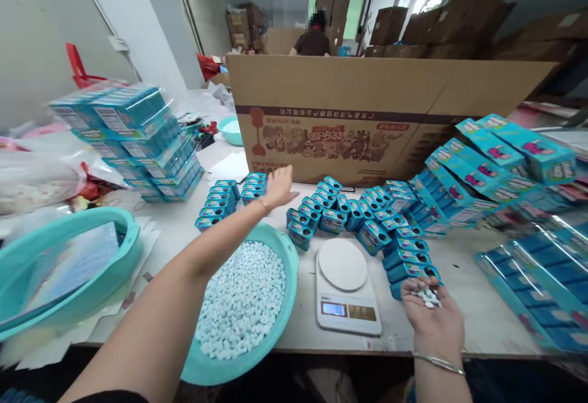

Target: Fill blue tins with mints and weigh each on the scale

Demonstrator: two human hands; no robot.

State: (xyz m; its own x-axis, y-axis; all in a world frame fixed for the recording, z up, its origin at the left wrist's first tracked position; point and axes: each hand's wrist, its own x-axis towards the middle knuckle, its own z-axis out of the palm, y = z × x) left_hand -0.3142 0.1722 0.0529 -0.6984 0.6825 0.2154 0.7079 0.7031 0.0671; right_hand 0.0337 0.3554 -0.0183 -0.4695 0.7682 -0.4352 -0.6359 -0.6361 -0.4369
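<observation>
My left hand (279, 187) reaches across a turquoise basin (291, 271) full of pale candies (245, 299). Its fingers are stretched out with nothing visible in them, beside a row of small blue tins (254, 187). Palm up at the right, my right hand (434, 317) cups several white candies (428, 297). Its fingertips are close to the nearest blue tins (408, 261). Between basin and right hand lies a white kitchen scale (346, 286), its round plate bare and its display lit. More blue tins (333, 220) stand in an uneven cluster behind the scale.
A tall cardboard box (331, 84) closes off the table's back. Wrapped blue packs (138, 139) are piled at left, blue display boxes (487, 164) at right. Another turquoise basin (131, 256) holds flat sheets. A person (313, 38) is beyond the box.
</observation>
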